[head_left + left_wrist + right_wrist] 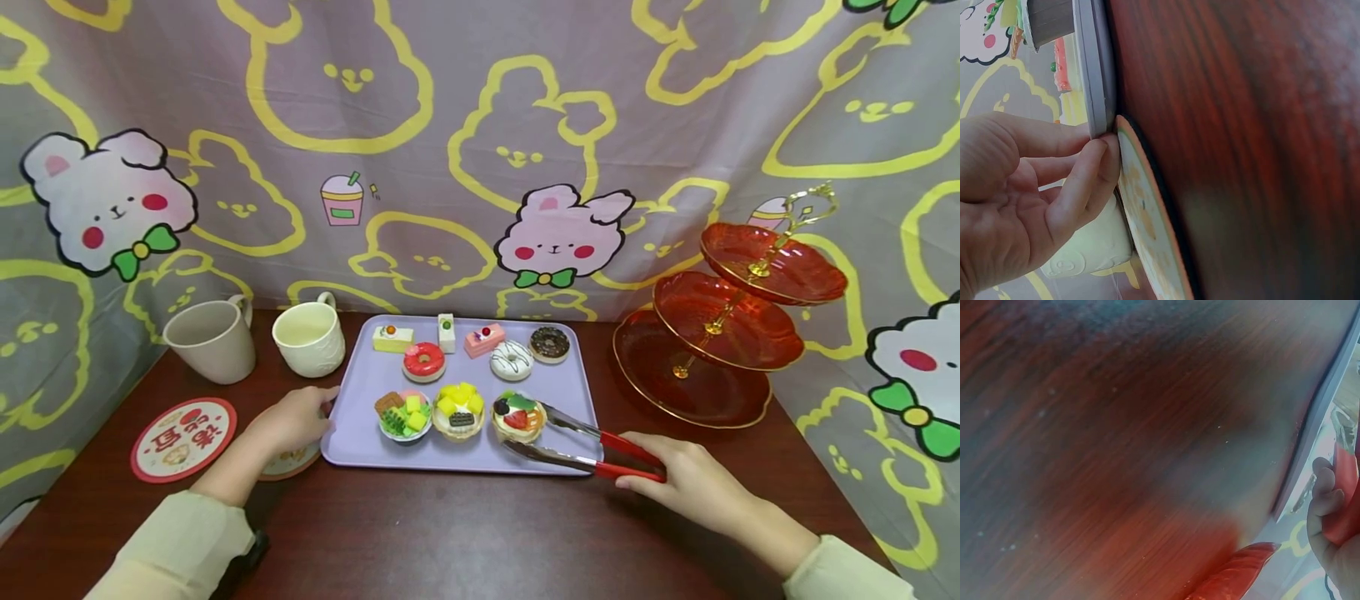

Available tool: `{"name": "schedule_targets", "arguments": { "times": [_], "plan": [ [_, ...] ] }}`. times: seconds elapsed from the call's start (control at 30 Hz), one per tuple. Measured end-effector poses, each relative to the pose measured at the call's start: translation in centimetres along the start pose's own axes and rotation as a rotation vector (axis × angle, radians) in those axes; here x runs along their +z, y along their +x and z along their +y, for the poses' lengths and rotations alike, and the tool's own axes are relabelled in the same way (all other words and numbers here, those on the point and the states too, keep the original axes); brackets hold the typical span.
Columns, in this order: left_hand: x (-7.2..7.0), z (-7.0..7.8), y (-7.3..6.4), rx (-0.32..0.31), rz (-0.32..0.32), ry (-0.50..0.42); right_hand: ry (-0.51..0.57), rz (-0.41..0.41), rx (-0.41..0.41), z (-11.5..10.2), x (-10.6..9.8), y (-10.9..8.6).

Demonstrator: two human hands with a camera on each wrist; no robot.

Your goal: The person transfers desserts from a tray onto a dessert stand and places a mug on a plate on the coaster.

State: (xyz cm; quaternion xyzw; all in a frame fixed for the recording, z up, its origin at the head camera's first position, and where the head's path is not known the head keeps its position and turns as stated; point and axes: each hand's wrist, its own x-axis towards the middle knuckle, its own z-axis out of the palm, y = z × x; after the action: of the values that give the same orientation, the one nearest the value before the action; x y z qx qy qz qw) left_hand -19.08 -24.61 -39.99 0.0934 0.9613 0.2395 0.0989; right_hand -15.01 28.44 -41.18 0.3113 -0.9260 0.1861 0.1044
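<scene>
On the table lies a lavender tray (351, 429) bearing small cakes, donuts and tarts. My left hand (292, 423) pinches its left edge, thumb and fingers meeting at the rim (1099, 119) in the left wrist view. My right hand (701, 483) grips red-handled metal tongs (618, 472). Their jaws stand apart on either side of a fruit tart (517, 419) with strawberry; whether they touch it I cannot tell. Beside it sit a yellow-cube tart (459, 411) and a cup dessert with a biscuit (405, 417). Behind are a red donut (424, 362), a white donut (512, 360) and a chocolate donut (550, 343).
A red three-tier stand (727, 325) rises at the right, with a gold handle. Left of the tray stand a grey mug (213, 342) and a cream cup (307, 340). One round coaster (183, 440) lies near them; another (1141, 194) is beneath my left hand.
</scene>
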Motion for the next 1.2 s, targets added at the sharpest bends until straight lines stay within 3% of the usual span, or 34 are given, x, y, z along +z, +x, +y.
{"name": "schedule_targets", "arguments": {
  "times": [0.73, 1.2],
  "plan": [
    [-0.07, -0.03, 0.03, 0.003, -0.003, 0.013, -0.023, -0.001, -0.037, -0.06, 0.27, 0.18],
    [-0.04, 0.04, -0.01, 0.002, -0.001, 0.016, -0.043, 0.106, -0.077, 0.00, 1.01, -0.32]
  ]
}}
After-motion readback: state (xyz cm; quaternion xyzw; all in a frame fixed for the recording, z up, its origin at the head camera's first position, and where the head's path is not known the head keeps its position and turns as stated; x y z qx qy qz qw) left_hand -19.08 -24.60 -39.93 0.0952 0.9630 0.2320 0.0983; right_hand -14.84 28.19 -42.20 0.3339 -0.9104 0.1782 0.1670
